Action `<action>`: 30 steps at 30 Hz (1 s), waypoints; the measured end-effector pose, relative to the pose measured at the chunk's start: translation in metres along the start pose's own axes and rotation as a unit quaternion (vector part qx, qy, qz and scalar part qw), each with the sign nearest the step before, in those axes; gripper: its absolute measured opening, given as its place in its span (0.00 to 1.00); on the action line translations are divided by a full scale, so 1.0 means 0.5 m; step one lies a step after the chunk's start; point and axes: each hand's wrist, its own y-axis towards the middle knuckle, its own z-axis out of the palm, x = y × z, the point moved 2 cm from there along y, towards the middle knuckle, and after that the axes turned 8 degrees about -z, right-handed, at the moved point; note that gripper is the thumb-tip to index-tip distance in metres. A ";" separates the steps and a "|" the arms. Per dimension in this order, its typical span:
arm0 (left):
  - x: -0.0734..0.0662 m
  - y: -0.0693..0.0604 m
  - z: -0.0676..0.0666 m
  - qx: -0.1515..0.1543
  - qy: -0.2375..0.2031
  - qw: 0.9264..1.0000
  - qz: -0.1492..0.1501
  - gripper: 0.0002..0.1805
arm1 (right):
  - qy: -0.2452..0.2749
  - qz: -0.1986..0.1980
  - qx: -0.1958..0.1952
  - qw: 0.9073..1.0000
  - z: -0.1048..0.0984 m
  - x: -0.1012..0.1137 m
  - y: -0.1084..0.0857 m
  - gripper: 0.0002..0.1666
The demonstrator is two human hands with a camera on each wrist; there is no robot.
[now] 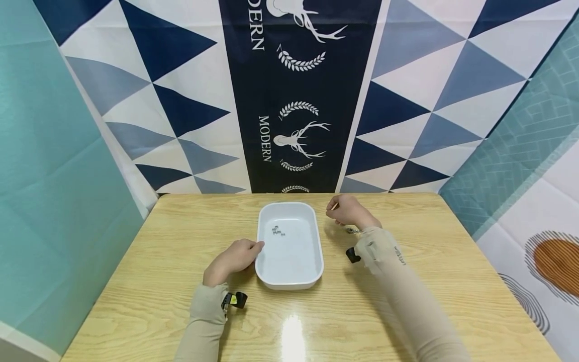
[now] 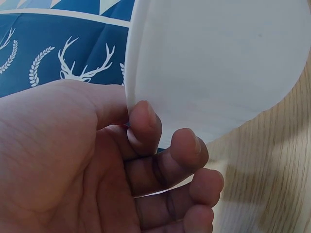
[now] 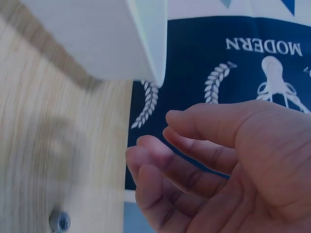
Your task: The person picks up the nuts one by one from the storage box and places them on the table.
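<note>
Where the tray (image 1: pixel 294 261) stands: on the table (image 1: pixel 172 226), about mid-width; twelve o'clock is taken as the backdrop (image 1: pixel 312 90) side of the head view.
Left hand (image 1: pixel 232 260): pinching the tray's rim at nine o'clock, thumb over the edge, forefinger against the outer wall. Remaining fingers loosely bent, lower down, per the left wrist view.
Right hand (image 1: pixel 350 210): at two o'clock from the tray, near it, not touching. Thumb and fingers loosely curved, gap visible between the tips; nothing seen in their hold.
Metal bits (image 1: pixel 277 232): small grey group on the tray floor, between ten and eleven o'clock; near the left thumb but apart from it. Too small to identify.
Nut (image 3: pixel 62 221): on the table, about six o'clock from the right hand in the head view, close to the cuff and clear of the fingertips. Hollow end visible in the right wrist view.
Wrist cameras: black units, one at the left wrist (image 1: pixel 241 300), one at the right (image 1: pixel 353 255).
</note>
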 end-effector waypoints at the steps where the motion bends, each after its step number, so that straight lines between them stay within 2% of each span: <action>1: -0.001 0.000 0.000 -0.001 0.000 1.000 -0.001 0.28 | 0.001 -0.002 -0.001 1.000 0.002 0.006 0.000 0.12; 8: -0.002 0.000 -0.003 -0.007 0.005 1.000 -0.003 0.26 | 0.009 -0.016 -0.017 1.000 0.016 0.040 0.012 0.13; 13: 0.000 -0.002 -0.002 -0.002 0.002 1.000 0.002 0.27 | 0.023 -0.015 -0.013 1.000 0.030 0.062 0.022 0.12; 18: -0.001 -0.003 -0.002 0.004 0.001 1.000 0.005 0.28 | 0.021 -0.019 -0.008 1.000 0.042 0.076 0.032 0.11; 30: -0.003 0.001 -0.002 -0.003 0.014 1.000 0.017 0.27 | 0.041 -0.019 -0.012 0.999 0.070 0.097 0.050 0.12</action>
